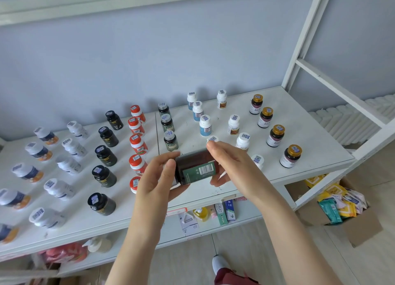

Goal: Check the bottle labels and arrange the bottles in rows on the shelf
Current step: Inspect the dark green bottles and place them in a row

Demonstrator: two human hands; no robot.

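White-capped bottles (58, 188) stand in rows at the shelf's (89, 222) left end, then black ones (104, 175), then red-capped ones (136, 144). The left hand (158, 182) and right hand (230, 167) together grip a brown bottle (195, 167) lying sideways above the shelf's front edge, green barcode label up, fingers pressed on its ends. Gold-capped bottles (275, 135) line the right.
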